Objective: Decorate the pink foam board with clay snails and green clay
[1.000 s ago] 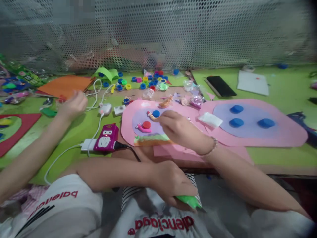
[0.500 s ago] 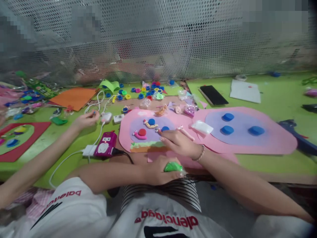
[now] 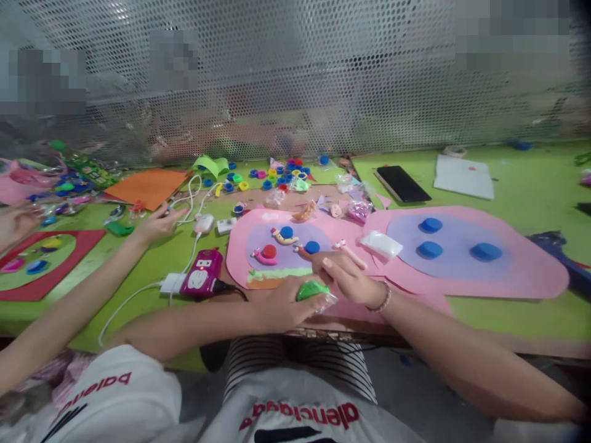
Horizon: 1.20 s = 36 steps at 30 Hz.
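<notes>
My left hand (image 3: 284,303) is closed around a lump of green clay (image 3: 312,290) in a clear plastic wrapper, at the table's front edge. Just right of it, my right hand (image 3: 353,280), with a beaded bracelet at the wrist, hovers over the pink paper (image 3: 237,258); its fingers are loosely extended and I see nothing in them. On that paper's purple oval are clay snails with bottle-cap shells: a pink snail (image 3: 265,257) with a red cap, a cream snail (image 3: 285,237) and an orange snail (image 3: 305,251) with blue caps. A pale pink clay strip (image 3: 353,255) lies beyond my right hand.
A second pink sheet (image 3: 530,264) with blue caps (image 3: 486,251) lies right, beside a white packet (image 3: 381,243). Behind are a phone (image 3: 402,183) and loose caps (image 3: 293,175). A purple power adapter (image 3: 202,274) with cables stands left, near another person's hand (image 3: 159,226).
My right hand has drawn back from the orange snail toward the green clay. My left hand has risen slightly with the clay. Another person's second hand has come into view at far left.
</notes>
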Each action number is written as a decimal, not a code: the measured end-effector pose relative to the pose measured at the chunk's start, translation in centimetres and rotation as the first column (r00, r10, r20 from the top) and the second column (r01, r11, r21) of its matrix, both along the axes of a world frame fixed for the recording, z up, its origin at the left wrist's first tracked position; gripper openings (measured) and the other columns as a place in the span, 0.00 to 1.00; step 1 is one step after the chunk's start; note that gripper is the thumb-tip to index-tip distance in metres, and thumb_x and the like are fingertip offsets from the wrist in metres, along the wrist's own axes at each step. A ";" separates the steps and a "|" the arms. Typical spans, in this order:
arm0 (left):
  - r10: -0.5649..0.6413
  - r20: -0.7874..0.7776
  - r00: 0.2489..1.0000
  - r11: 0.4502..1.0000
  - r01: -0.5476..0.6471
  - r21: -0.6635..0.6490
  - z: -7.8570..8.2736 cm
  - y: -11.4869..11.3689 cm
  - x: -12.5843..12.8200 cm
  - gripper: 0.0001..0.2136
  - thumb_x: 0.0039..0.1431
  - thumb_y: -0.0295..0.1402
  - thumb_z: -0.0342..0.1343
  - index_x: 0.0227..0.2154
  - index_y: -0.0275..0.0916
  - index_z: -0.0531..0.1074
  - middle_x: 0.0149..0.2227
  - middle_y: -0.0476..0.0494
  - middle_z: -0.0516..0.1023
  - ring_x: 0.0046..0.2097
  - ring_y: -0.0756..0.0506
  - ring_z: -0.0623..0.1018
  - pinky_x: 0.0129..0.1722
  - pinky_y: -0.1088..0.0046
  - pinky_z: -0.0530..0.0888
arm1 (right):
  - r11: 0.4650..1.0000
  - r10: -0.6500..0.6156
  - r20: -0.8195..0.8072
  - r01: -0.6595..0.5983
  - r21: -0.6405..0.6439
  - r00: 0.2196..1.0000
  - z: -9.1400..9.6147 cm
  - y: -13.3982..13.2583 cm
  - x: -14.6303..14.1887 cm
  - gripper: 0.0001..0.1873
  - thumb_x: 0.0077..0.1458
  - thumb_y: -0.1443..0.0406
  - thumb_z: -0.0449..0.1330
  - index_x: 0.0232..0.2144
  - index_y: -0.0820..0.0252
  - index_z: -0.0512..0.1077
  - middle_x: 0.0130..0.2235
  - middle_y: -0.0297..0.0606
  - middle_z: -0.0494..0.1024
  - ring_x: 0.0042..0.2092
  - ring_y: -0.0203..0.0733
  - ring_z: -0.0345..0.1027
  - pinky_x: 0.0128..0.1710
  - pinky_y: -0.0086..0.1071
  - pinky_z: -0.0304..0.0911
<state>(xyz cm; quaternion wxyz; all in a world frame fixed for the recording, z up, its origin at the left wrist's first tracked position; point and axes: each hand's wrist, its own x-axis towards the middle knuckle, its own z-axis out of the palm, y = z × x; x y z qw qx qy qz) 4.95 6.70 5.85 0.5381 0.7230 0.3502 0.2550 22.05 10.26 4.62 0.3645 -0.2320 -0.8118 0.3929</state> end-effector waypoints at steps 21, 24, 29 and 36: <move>-0.147 -0.070 0.987 0.985 0.140 -0.098 -2.0 0.6 -1.3 0.22 0.56 0.52 0.46 0.32 0.35 0.67 0.29 0.49 0.68 0.32 0.50 0.66 0.33 0.74 0.66 | 0.834 -0.082 0.252 -0.072 0.547 0.964 -0.2 -0.9 -0.2 0.21 0.66 0.58 0.40 0.23 0.58 0.58 0.21 0.32 0.61 0.24 0.35 0.51 0.25 0.29 0.47; -0.143 -0.110 0.983 0.985 0.132 -0.108 -1.8 0.7 -1.3 0.22 0.55 0.53 0.47 0.29 0.35 0.65 0.26 0.51 0.65 0.30 0.51 0.64 0.29 0.76 0.64 | 0.839 -0.077 0.258 -0.077 0.539 0.963 -0.1 -0.7 -0.1 0.22 0.65 0.56 0.39 0.23 0.57 0.58 0.21 0.32 0.61 0.24 0.35 0.52 0.25 0.29 0.48; -0.147 -0.098 0.984 0.984 0.135 -0.119 -1.5 0.7 -1.4 0.19 0.57 0.49 0.48 0.30 0.35 0.66 0.24 0.52 0.64 0.28 0.52 0.64 0.28 0.77 0.63 | 0.869 -0.093 0.210 -0.024 0.495 0.973 0.4 -0.6 0.3 0.20 0.65 0.55 0.41 0.24 0.57 0.59 0.21 0.31 0.62 0.23 0.34 0.54 0.25 0.29 0.51; -0.154 -0.114 0.982 0.987 0.147 -0.067 -1.8 0.4 -1.6 0.16 0.57 0.45 0.48 0.35 0.35 0.68 0.27 0.48 0.70 0.30 0.51 0.68 0.33 0.75 0.66 | 0.966 -0.247 -0.154 0.256 0.040 0.957 0.8 -0.1 1.5 0.20 0.63 0.54 0.46 0.22 0.57 0.59 0.18 0.29 0.61 0.20 0.33 0.56 0.22 0.29 0.55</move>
